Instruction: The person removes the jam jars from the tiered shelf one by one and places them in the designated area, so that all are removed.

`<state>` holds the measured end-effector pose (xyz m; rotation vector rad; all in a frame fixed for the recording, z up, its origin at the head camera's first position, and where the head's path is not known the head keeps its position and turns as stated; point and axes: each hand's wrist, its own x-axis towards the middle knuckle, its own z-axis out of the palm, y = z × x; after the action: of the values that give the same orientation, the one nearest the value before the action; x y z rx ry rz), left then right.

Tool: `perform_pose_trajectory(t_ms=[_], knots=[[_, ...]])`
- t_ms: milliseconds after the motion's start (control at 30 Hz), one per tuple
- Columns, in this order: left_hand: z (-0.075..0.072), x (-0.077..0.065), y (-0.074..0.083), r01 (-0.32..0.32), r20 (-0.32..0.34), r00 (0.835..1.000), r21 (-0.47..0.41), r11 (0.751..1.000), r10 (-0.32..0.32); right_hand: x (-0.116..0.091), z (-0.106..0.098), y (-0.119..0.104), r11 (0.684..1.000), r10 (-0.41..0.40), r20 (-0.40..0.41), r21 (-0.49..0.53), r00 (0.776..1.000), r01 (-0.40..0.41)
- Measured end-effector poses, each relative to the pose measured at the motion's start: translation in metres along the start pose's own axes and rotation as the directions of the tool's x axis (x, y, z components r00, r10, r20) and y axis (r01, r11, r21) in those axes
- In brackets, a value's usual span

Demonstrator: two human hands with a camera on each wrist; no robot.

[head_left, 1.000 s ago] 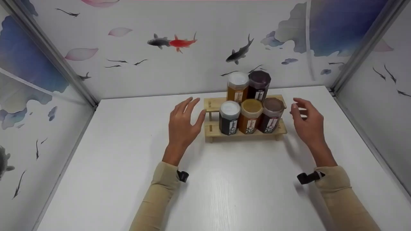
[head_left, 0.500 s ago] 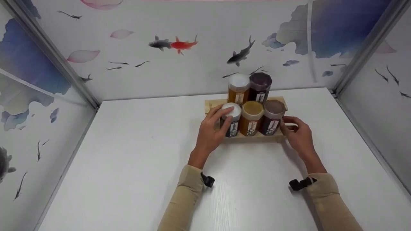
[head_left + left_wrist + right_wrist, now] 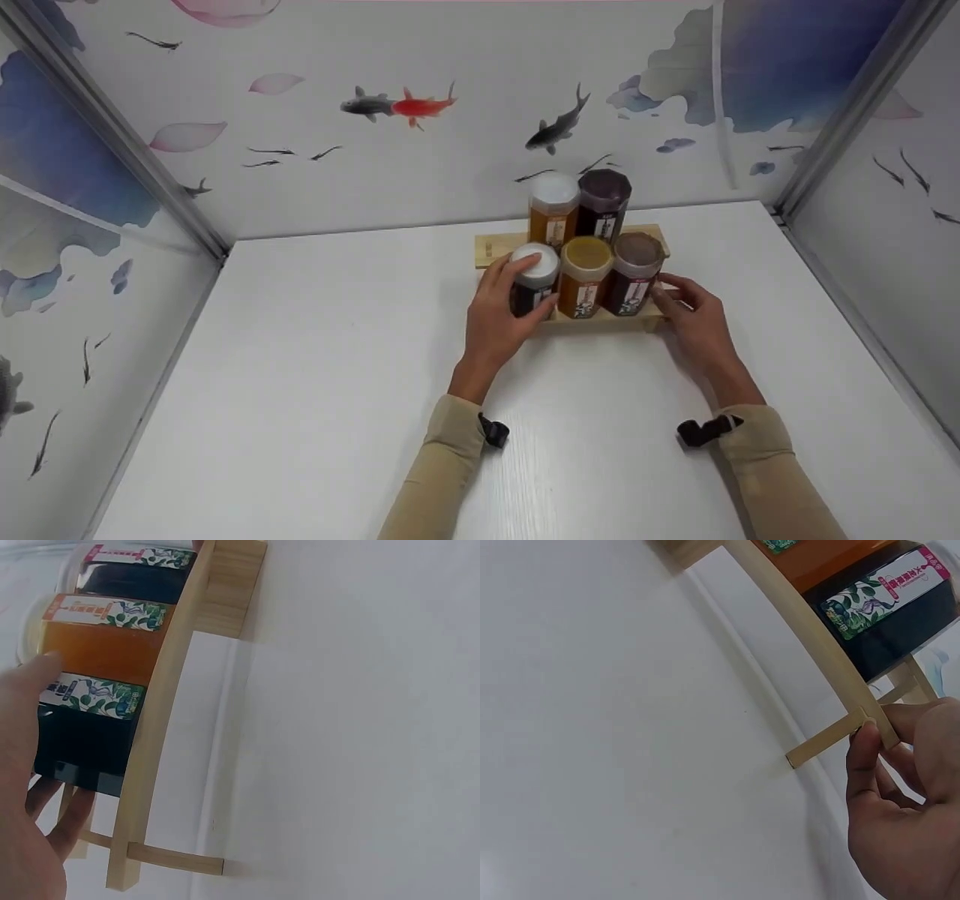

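The left hand [image 3: 495,324] grips a dark, faceted, white-lidded jar [image 3: 86,741]; the right hand [image 3: 701,321] pinches the wooden rack [image 3: 496,244]'s front-right corner.

Pale wood, glossy jars, smooth white desk
The rack [image 3: 501,245] looks like smooth, unvarnished wood; the jars [image 3: 105,652] have shiny, see-through walls, plastic or glass, with smooth lids [image 3: 555,189] and paper-like printed labels [image 3: 139,615]. The desk [image 3: 300,337] has a soft sheen, the sleeves [image 3: 435,465] are matt cloth, and the grey posts [image 3: 853,105] look like metal.

L hand [image 3: 19,787] — cut off, wrist vw.
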<state>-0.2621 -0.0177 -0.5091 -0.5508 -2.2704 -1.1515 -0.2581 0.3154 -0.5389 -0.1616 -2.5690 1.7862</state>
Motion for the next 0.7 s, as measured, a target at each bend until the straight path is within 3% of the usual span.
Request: perform_pose_trajectory(t_ms=[200, 367, 567, 700], knots=[[-0.001, -0.002, 0.002, -0.039, -0.038, 0.998, 0.017, 0.999, 0.04, -0.004, 0.002, -0.005, 0.997, 0.03, 0.0, 0.077, 1.0, -0.03], [-0.007, 0.001, 0.005, -0.051, -0.075, 0.996, 0.005, 0.999, 0.052, -0.009, 0.001, -0.013, 0.996, 0.045, -0.005, 0.078, 0.999, -0.044], [-0.031, 0.011, 0.01, -0.073, -0.154, 0.986, -0.047, 0.996, 0.065, -0.007, 0.003, -0.011, 0.992, 0.053, -0.001, 0.112, 0.999, -0.053], [-0.052, 0.018, 0.009, -0.086, -0.198, 0.977, -0.027, 0.996, 0.079, -0.003, 0.003, -0.004, 0.988, 0.063, -0.008, 0.142, 0.998, -0.061]])
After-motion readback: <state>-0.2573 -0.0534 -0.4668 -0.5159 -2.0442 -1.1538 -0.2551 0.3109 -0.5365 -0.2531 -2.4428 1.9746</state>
